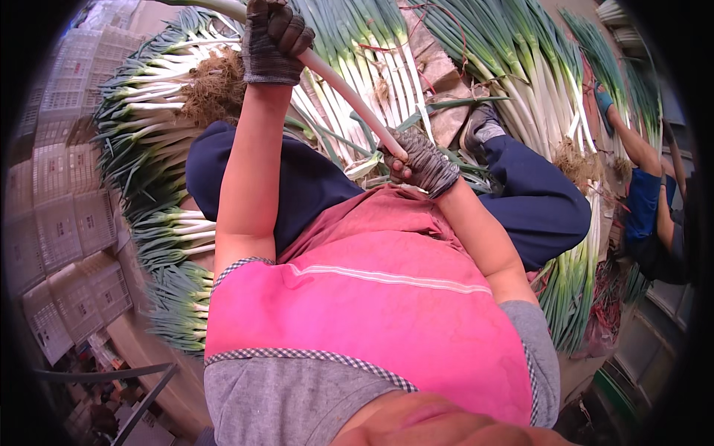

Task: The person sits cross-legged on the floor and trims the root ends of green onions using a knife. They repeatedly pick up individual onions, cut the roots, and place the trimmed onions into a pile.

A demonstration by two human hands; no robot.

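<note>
A long leek (351, 97) runs diagonally between my hands, its green part towards the upper left and its pale end low at the right. My left hand (276, 42), in a dark worn glove, is raised and closed around the stalk's upper part. Around the lower white end is my right hand (421, 161), in a grey knitted glove with bare fingertips showing. Beyond the stalk, a row of leeks (385, 72) lies on brown sheeting (446, 89), crossed by red string (376, 48). Loose peeled leaves (365, 167) lie close to my right hand.
Piled leeks with brown roots (215, 86) lie at the left, beside stacked white plastic crates (61, 223). More leeks (524, 83) lie at the right, past my shoe (482, 125). A co-worker's arm (636, 139) is at the far right. A metal bar (142, 407) stands lower left.
</note>
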